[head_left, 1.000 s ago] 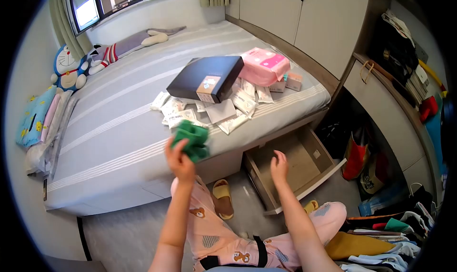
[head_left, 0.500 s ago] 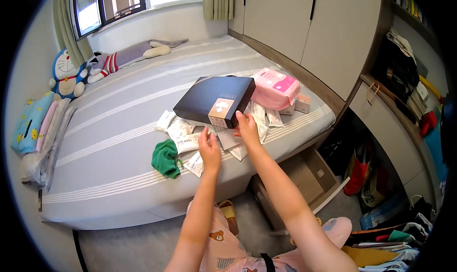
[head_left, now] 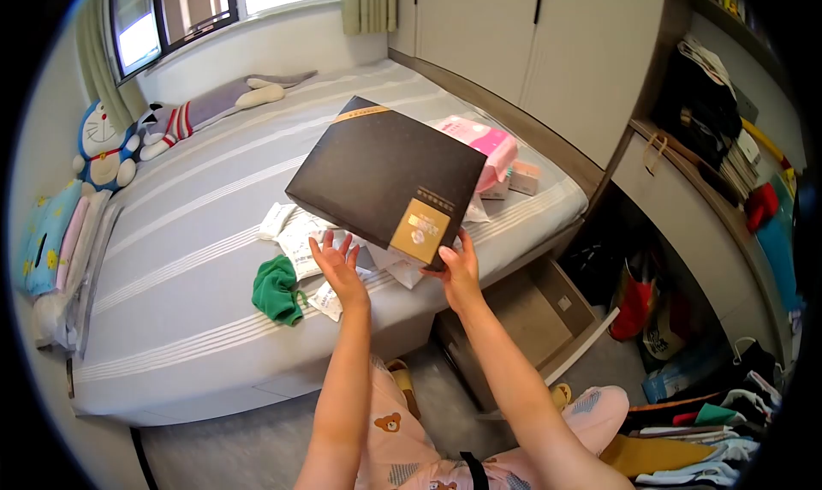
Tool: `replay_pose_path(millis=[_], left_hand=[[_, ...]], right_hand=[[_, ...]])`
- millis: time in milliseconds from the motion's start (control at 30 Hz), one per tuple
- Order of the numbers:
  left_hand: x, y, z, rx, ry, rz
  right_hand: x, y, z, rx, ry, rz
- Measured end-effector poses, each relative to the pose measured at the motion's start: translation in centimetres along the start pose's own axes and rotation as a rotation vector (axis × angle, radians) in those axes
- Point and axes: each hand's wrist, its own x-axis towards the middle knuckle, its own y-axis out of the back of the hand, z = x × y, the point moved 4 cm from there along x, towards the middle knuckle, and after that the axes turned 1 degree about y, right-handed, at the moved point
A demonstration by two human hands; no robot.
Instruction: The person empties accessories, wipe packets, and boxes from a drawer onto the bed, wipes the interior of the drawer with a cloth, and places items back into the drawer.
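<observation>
A flat black box (head_left: 377,173) with gold labels is tilted up over the bed, its broad face toward me. My right hand (head_left: 459,271) grips its near right corner, thumb on the gold label and fingers underneath. Just below the box's near edge, my left hand (head_left: 341,271) has its fingers spread; whether they touch the box I cannot tell. Under and beside the box lie several white baby wipes packets (head_left: 301,243). A green cloth (head_left: 276,290) lies left of my left hand. Behind the box, a pink package (head_left: 492,147) is partly hidden.
An open drawer (head_left: 539,323) juts out below the bed's (head_left: 188,319) near right edge. Small boxes (head_left: 523,178) stand by the pink package. Plush toys (head_left: 107,152) rest along the far left side. Folded clothes (head_left: 685,456) are at the lower right.
The black box has been raised and tipped, so its broad face now turns toward me. My right hand still holds its corner; my left fingers have spread. The view has shifted slightly.
</observation>
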Motion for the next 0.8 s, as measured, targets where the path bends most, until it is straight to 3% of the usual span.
replay_pose_path(millis=[200,267,367,467,567,700,733,800], left_hand=[[-4.5,-5.2,1.0,-0.109,0.096,-0.146],[-5.4,-5.2,-1.0,0.023,0.054,-0.233],[-8.9,-9.2,0.3,0.113,0.184,-0.416],[-11.9,-11.5,-1.5,0.350,0.323,-0.757],[-16.4,-13.2,-4.7,0.440,0.443,-0.881],[-19.4,-12.5,-10.2,0.420,0.544,-0.881],[-20.0,-12.5,-11.4,0.464,0.481,-0.894],[-21.6,-12.2,-13.3,0.518,0.684,-0.827]], right_hand=[[-10.5,8.3,-3.7,0.003,0.006,0.199],[-13.7,12.9,-3.9,0.067,0.029,0.333],[-18.3,20.6,-4.3,0.227,0.040,0.532],[-21.5,24.3,-7.5,0.090,0.077,0.662],[-23.5,26.1,-9.7,-0.040,0.014,0.801],[-24.5,26.1,-12.3,-0.215,-0.004,0.937],[-24.6,26.4,-12.9,-0.248,-0.017,0.922],[-24.3,26.4,-13.3,-0.303,-0.098,0.973]])
